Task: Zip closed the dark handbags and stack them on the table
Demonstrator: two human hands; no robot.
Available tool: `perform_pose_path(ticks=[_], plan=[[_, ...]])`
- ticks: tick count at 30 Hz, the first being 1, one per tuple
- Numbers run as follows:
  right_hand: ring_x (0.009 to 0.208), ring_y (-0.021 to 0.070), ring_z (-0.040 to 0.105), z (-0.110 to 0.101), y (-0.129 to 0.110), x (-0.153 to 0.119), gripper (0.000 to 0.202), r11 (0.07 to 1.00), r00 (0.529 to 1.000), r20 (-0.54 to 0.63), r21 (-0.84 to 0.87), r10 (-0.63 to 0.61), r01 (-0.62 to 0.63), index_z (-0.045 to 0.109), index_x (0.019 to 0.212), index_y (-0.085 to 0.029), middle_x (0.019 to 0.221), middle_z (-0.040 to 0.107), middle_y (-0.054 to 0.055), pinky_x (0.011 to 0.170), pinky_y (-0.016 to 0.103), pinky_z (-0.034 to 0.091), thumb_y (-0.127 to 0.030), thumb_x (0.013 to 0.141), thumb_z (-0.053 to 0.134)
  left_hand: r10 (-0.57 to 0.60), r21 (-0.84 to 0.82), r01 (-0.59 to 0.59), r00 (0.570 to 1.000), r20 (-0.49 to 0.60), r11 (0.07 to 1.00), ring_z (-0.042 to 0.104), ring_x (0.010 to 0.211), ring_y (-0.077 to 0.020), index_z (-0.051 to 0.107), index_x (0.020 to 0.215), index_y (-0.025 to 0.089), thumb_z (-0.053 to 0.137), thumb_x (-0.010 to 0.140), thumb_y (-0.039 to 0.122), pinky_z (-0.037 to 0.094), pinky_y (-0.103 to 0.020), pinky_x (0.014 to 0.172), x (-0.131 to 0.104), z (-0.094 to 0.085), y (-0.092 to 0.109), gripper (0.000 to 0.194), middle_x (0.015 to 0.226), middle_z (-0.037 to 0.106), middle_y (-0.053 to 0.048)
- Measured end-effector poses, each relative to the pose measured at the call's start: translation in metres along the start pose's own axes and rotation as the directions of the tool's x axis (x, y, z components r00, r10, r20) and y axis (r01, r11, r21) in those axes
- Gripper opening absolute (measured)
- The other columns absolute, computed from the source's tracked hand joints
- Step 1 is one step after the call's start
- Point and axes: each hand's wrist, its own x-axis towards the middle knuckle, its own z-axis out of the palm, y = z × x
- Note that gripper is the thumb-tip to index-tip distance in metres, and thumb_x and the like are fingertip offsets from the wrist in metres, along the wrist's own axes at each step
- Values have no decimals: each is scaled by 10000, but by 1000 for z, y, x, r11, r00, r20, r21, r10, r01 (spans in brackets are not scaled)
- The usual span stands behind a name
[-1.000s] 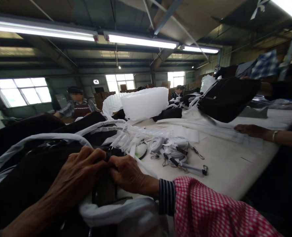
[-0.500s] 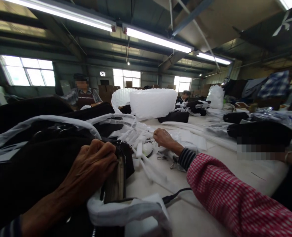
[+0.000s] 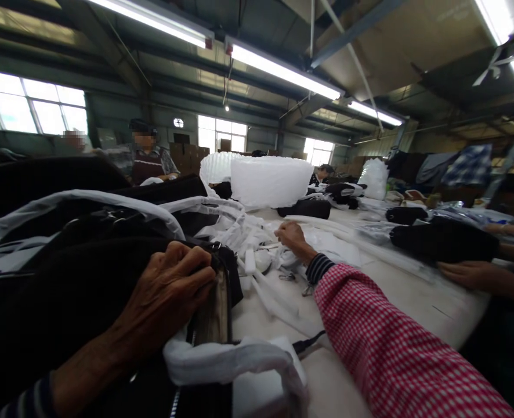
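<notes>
My left hand point(image 3: 176, 284) is closed on the edge of a black bag point(image 3: 87, 284), beside its unzipped opening with a beige lining point(image 3: 217, 307). A handle in white wrap point(image 3: 239, 363) loops over the front of the bag, and a second wrapped handle point(image 3: 87, 200) arches behind my left hand. My right hand point(image 3: 290, 237) reaches out with its fingers pinched together, close to a heap of white wrapping strips point(image 3: 239, 229). Whatever lies in those fingers cannot be made out. Small metal clips point(image 3: 288, 276) rest on the table below my right wrist.
A big roll of white bubble wrap point(image 3: 270, 181) stands across the table point(image 3: 413, 307). At right, a co-worker's hand point(image 3: 478, 276) is by a black bag point(image 3: 448, 241). Another person point(image 3: 146, 151) is at back left. A black cable point(image 3: 311, 342) runs beneath my right sleeve.
My view has shifted slightly. My left hand keeps its grip on the bag, and my right hand stays near the white strips with its fingers still closed.
</notes>
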Motion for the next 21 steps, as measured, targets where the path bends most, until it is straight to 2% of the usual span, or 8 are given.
perform_pose_path(ticks=[2, 5, 9, 12, 14, 16, 18, 21], plan=[[585, 112, 614, -11, -4, -4, 156, 976, 995, -88, 216, 47, -27, 644, 806, -138, 717, 682, 54, 510, 192, 427, -227, 906, 563, 20, -3, -20, 1000, -10, 1000, 453, 972, -281, 708, 919, 239, 603, 985, 199, 335, -414, 777, -1, 0, 0, 130, 1069, 666, -33], [528, 89, 561, -39, -11, -10, 163, 874, 982, -149, 485, 120, -33, 566, 831, -171, 737, 670, 36, 424, 173, 340, -295, 934, 585, 51, 35, -51, 999, -13, 998, 454, 968, -283, 717, 938, 251, 641, 969, 180, 336, -419, 772, -4, -1, 1, 108, 1059, 686, -20], [481, 64, 503, -99, -12, -27, 204, 749, 987, -102, 662, 121, -24, 519, 814, -190, 693, 640, -1, 393, 156, 288, -304, 907, 661, 114, 62, -116, 993, 37, 991, 463, 1040, -300, 697, 928, 245, 655, 944, 115, 344, -449, 824, -7, -3, 2, 137, 1025, 712, -1], [433, 48, 427, -147, 0, -52, 248, 724, 999, 1, 689, 45, -34, 582, 792, -169, 610, 583, -32, 385, 162, 269, -328, 808, 772, 130, 27, -132, 990, 55, 991, 465, 1041, -306, 674, 892, 247, 652, 930, 91, 335, -454, 832, -8, -4, 0, 162, 952, 711, 6], [418, 47, 399, -168, 13, -72, 280, 766, 991, 125, 641, -39, -50, 630, 789, -152, 577, 564, -37, 384, 174, 243, -354, 743, 819, 110, 20, -111, 993, 52, 994, 467, 1033, -310, 675, 884, 253, 640, 934, 101, 332, -446, 820, -8, -2, -1, 163, 928, 707, 1], [432, 64, 437, -176, 28, -90, 260, 856, 968, 231, 515, -94, -40, 652, 787, -147, 591, 593, -18, 396, 189, 240, -367, 748, 786, 82, 31, -83, 996, 31, 996, 469, 1018, -312, 681, 878, 255, 606, 950, 118, 329, -434, 799, -8, 0, -3, 172, 900, 702, -6], [502, 101, 527, -170, 43, -102, 198, 959, 961, 249, 279, -124, 52, 667, 777, -151, 641, 645, 12, 445, 206, 313, -344, 793, 705, 62, 40, -62, 998, -3, 997, 468, 999, -311, 687, 869, 253, 572, 970, 148, 330, -424, 783, -7, 4, -4, 185, 871, 693, -13], [766, 169, 639, -147, 61, -108, 112, 976, 960, 203, -58, -193, 208, 703, 763, -161, 797, 708, 53, 671, 253, 461, -260, 795, 660, 43, 43, -41, 997, -57, 998, 465, 964, -303, 697, 856, 248, 522, 1006, 219, 341, -410, 765, -8, 9, -6, 232, 871, 688, -26]])
